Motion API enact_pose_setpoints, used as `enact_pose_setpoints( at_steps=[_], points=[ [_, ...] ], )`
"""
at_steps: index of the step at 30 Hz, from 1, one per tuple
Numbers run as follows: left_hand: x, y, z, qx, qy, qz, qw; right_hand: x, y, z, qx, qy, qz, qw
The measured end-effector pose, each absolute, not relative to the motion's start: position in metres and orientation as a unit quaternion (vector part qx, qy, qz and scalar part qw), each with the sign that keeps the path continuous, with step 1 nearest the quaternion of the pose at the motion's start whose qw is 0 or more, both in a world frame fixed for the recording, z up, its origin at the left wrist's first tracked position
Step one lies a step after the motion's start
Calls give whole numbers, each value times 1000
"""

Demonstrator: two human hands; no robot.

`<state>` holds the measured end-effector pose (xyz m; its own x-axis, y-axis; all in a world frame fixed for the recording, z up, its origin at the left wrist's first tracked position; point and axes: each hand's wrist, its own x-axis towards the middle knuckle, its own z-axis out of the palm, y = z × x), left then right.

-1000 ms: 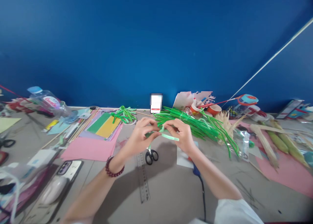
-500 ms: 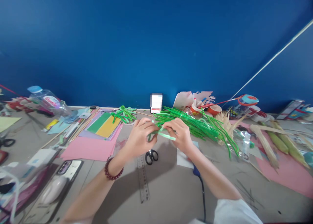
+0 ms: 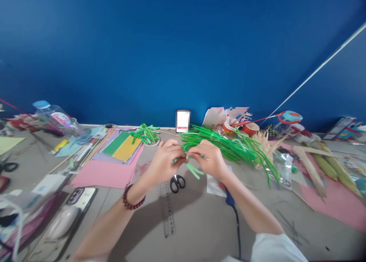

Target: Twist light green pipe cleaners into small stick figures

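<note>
Both my hands meet above the middle of the table, pinching light green pipe cleaners [image 3: 195,170] between them. My left hand [image 3: 167,161] is closed on the pieces from the left, a beaded bracelet [image 3: 132,201] at its wrist. From the right, the fingertips of my right hand [image 3: 210,157] pinch the same pieces close to the left fingers. Loose light green ends stick out below the fingers; the rest is hidden in the grip. Beneath the hands lie black-handled scissors [image 3: 177,183] and a clear ruler [image 3: 167,212].
Behind my right hand spreads a bundle of green pipe cleaners [image 3: 223,144]. Bent green pieces [image 3: 145,133] sit at the back left, near pink paper [image 3: 103,173]. A blue-handled tool [image 3: 229,199] with a cord lies under my right forearm. A phone [image 3: 183,121] leans at the wall.
The hands have drawn closer together, fingertips nearly touching. The light green ends now point downward rather than sideways, and the right fingers are pinched tighter.
</note>
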<state>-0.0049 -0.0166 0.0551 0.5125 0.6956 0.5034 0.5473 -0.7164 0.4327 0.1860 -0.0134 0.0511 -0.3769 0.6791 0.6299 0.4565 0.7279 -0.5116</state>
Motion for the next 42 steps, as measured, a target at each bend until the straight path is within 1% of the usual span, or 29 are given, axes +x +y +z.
enact_pose_setpoints(
  at_steps=[4,7,12,16,20,23,28,32,34,37,40,42],
  points=[
    [0,-23,58,883,323,332,77,195,-10,59,-409,-750,340,393],
    [3,-25,58,881,306,357,49,199,-3,54,-407,-691,464,378],
    [5,-26,55,848,324,419,6,194,6,38,-374,-633,563,377],
    [5,-25,50,818,360,448,-27,188,6,33,-365,-612,582,392],
    [5,-21,46,792,398,461,-50,183,2,36,-401,-629,552,373],
    [4,-17,45,785,411,461,-48,180,-2,38,-428,-675,474,371],
    [1,-10,44,791,426,436,-47,179,-10,36,-430,-782,232,386],
    [-2,-5,40,807,430,398,-74,185,-13,40,-404,-849,20,340],
    [-2,-3,36,825,423,367,-82,188,-12,44,-379,-870,-51,310],
    [0,-1,29,853,406,319,-80,192,-7,45,-348,-885,-86,296],
    [5,-2,24,872,384,295,-71,194,2,40,-333,-885,-72,318],
    [7,-3,23,879,367,302,-46,195,8,35,-337,-876,-48,342]
  ],
)
